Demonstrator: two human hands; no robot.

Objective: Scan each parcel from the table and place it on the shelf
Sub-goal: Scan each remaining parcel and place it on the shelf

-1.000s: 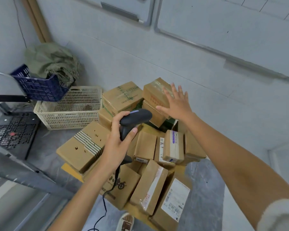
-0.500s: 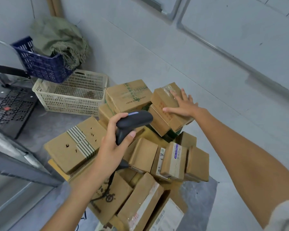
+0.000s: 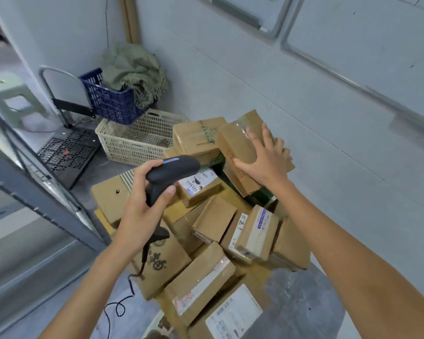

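A heap of brown cardboard parcels [image 3: 213, 221] covers the table. My right hand [image 3: 264, 157] grips a taped parcel [image 3: 238, 140] at the top back of the heap, thumb on its near side and fingers over its top. The parcel is tilted and lifted a little off the box below. My left hand [image 3: 142, 204] holds a black corded barcode scanner [image 3: 171, 172] over the middle of the heap, its head pointing right toward a parcel with a white label [image 3: 198, 182].
A grey metal shelf frame [image 3: 42, 192] runs along the left. Behind the heap stand a cream basket [image 3: 137, 140], a blue basket [image 3: 108, 101] with green cloth, a hand trolley [image 3: 66, 152] and a stool [image 3: 8, 94]. The wall is close on the right.
My right hand went from reaching open toward the top parcel to gripping and tilting it up. The view swung right and down; the scanner stayed over the heap.
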